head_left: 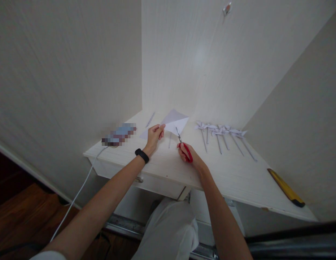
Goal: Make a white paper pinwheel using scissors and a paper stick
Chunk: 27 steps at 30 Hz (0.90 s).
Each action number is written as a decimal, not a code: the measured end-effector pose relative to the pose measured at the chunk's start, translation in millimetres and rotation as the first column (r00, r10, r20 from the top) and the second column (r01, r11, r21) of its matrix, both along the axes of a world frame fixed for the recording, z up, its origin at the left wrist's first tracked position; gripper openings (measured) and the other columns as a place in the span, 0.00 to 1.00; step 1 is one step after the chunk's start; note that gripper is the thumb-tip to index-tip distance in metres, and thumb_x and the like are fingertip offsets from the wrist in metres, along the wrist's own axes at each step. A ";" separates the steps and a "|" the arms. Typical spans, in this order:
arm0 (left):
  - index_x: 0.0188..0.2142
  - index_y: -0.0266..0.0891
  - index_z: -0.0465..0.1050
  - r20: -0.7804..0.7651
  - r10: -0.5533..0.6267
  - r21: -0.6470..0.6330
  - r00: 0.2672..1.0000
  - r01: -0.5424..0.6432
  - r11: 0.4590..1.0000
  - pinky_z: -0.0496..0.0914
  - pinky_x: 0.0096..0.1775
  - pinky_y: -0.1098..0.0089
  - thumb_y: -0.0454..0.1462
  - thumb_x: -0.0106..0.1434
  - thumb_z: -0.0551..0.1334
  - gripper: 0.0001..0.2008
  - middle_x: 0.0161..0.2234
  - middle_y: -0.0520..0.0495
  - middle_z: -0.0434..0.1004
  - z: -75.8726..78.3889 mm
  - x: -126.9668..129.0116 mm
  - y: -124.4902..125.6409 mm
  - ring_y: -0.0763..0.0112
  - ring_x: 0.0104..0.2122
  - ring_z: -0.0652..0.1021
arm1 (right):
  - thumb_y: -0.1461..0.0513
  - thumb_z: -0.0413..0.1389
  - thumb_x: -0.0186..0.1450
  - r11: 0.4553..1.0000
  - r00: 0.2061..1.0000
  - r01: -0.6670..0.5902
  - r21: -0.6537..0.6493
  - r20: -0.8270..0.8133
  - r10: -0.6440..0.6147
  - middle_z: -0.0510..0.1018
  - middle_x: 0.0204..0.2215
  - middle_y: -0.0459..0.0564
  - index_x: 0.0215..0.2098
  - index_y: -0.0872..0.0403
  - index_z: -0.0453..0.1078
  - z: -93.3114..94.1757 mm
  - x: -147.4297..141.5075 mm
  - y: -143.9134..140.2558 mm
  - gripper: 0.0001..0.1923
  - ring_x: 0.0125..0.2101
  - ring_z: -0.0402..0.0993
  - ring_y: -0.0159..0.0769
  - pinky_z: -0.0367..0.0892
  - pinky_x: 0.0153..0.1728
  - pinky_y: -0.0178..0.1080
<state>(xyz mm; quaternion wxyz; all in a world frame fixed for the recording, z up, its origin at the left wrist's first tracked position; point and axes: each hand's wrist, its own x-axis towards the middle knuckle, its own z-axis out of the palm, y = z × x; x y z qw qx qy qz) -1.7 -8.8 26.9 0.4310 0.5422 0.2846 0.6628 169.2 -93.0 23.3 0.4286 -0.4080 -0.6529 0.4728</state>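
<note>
My left hand point(156, 134) pinches the left corner of a white sheet of paper point(174, 120), creased across its middle and held up over the desk. A pair of scissors point(186, 151) with red handles is in my right hand point(191, 154), my fingers through the loops. The blades point up and away, in front of the paper's lower part; whether they touch it I cannot tell. Under the paper, a thin stick point(170, 141) lies on the desk. Another flat paper piece point(144, 135) rests just left of my left hand.
Several paper pinwheels point(219, 130) on sticks lie in a row at right. Thin sticks point(151, 119) lie at the back left. A phone point(120, 134) with a white cable point(75, 196) sits at left. A yellow and black tool point(285, 187) lies at the desk's point(232, 177) right end. Walls enclose the desk.
</note>
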 end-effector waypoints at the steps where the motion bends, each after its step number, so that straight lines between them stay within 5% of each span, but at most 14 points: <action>1: 0.17 0.37 0.62 -0.005 0.000 0.004 1.000 0.000 1.000 0.51 0.17 0.75 0.49 0.57 0.63 0.22 0.14 0.55 0.61 0.3 0.1 -0.4 0.82 0.14 0.58 | 0.47 0.44 0.66 1.000 1.000 0.001 0.002 0.002 -0.001 0.57 0.13 0.37 0.30 0.53 0.60 0.3 -0.2 -0.4 0.19 0.12 0.50 0.25 0.48 0.15 0.32; 27: 0.17 0.36 0.63 -0.063 -0.039 -0.020 0.997 0.038 0.999 0.51 0.17 0.75 0.49 0.57 0.62 0.21 0.14 0.55 0.62 -3.4 1.0 2.9 0.82 0.14 0.59 | 0.45 0.45 0.64 1.000 1.000 0.014 -0.004 -0.016 -0.014 0.59 0.13 0.37 0.34 0.53 0.62 -4.2 2.5 3.4 0.20 0.12 0.52 0.26 0.49 0.15 0.32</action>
